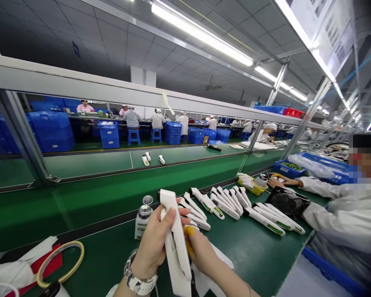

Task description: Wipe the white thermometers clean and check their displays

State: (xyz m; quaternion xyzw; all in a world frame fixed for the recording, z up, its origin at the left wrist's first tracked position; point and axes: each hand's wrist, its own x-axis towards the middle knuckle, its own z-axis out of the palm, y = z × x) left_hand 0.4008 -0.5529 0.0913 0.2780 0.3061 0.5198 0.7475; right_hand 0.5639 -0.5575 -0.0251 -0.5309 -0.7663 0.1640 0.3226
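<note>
Upright between both hands stands a long, smooth white plastic device [176,243], gun-shaped with a flat angled head. Left hand [154,243] wraps its fingers [170,214] closed around the upper body; a metal wristwatch [137,280] bands that wrist. Right hand [200,251] presses against the device's lower side, fingers curled on it, with something yellow [188,239] at the fingertips. Just beyond the fingers stands a small white bottle [141,222] with a shiny metal cap, and rows of similar white devices [228,204] lie on the green matte table [111,251]. Left of the fingers lies a thin yellowish ring [60,264].

bottle [142,220] left of device [175,243], tape ring [60,264] seemingly farther left
</note>
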